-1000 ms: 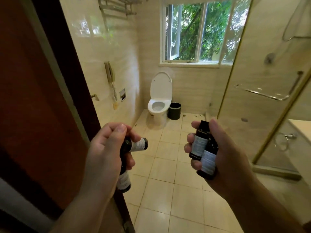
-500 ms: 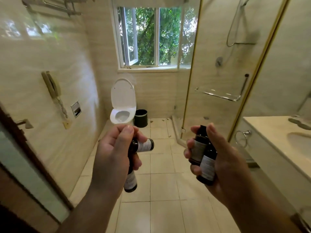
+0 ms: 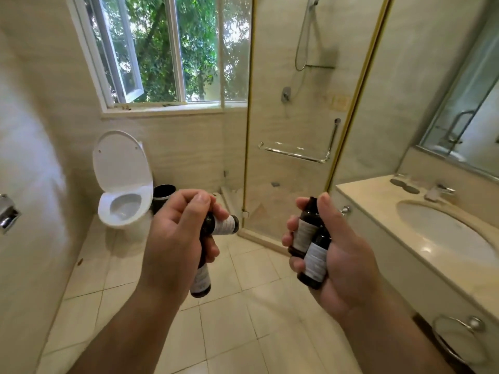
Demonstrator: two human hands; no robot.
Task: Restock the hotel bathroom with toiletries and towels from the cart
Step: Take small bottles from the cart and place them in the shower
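Two dark bottles (image 3: 224, 225) are clamped in the fingers of the left hand (image 3: 175, 238), two in the right hand (image 3: 343, 255), above the floor (image 3: 243, 319); thus all can be brought to the table (image 3: 372, 195) together.

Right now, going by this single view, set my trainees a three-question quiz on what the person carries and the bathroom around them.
1. True or false: the right hand is empty.
2. How many dark bottles does the left hand grip? A) none B) two C) four
3. Fill in: the black bin stands on the floor beside the ____.

Key: 1 false, it grips two labelled bottles; 2 B; 3 toilet.
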